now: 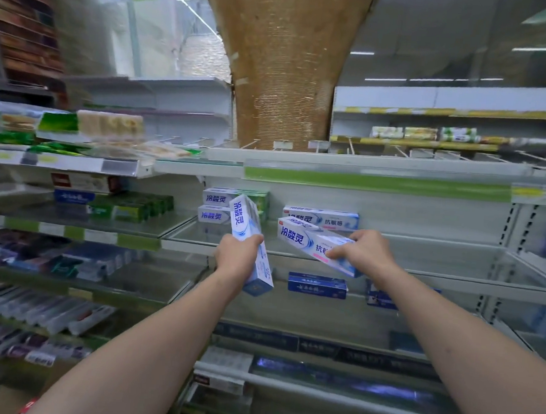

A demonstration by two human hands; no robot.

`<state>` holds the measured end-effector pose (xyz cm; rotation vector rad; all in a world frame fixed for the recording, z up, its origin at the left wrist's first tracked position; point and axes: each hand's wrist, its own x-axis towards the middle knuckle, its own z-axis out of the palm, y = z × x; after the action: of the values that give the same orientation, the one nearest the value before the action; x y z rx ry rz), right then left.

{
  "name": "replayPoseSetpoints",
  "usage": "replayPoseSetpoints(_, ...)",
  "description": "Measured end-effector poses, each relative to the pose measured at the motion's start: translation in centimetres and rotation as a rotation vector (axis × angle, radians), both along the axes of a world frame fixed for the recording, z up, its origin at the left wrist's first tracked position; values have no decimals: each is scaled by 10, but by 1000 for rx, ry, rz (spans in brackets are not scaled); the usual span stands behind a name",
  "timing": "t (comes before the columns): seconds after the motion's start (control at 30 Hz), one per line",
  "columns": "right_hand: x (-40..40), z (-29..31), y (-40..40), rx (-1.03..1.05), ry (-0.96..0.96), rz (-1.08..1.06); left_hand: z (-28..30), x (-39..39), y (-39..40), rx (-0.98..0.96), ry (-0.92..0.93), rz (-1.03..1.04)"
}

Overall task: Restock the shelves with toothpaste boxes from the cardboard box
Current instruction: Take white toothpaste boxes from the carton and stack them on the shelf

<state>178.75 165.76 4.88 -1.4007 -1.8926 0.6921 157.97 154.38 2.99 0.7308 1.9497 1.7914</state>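
Here two white-and-blue toothpaste boxes are held out in front of the middle shelf [391, 243]. The left box [252, 244] stands nearly upright, tilted a little, with the left hand [238, 256] wrapped round its lower half, fingers curled in a firm grip. The right box [308, 241] lies slanted, left end higher, just over the shelf's front edge; the right hand [363, 249] pinches its right end, thumb under and fingers curled on top. Both forearms reach forward, bare. On the shelf behind, a stacked pair [215, 206] of like boxes sits left, and a single box [322, 218] sits right. Each carries blue print reading 冷酸灵; the right ones add 抗敏感. A dark blue box [316, 284] lies on the shelf below.
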Motion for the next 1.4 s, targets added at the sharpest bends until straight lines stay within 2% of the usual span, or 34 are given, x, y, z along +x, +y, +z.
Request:
replayPoseSetpoints(0.33,-32,2,42,26,-79,23,10,-39,61,12,7,-47)
replayPoseSetpoints(0.57,-33,-5,88,-22,23,-25,15,-52,88,29,-13,-10)
replayPoseSetpoints(0.67,-27,-11,109,12,40,-5,16,-51,101,61,-92,-22)
replayPoseSetpoints(0.77,-28,-15,124,72,-8,-8,16,-49,113,60,-147,-4)
replayPoseSetpoints(1.03,-29,-26,153,226,-126,-32,18,-47,131,54,-142,32)
replayPoseSetpoints(1.4,-29,-33,180,239,-155,14,16,-48,138,72,-143,24)
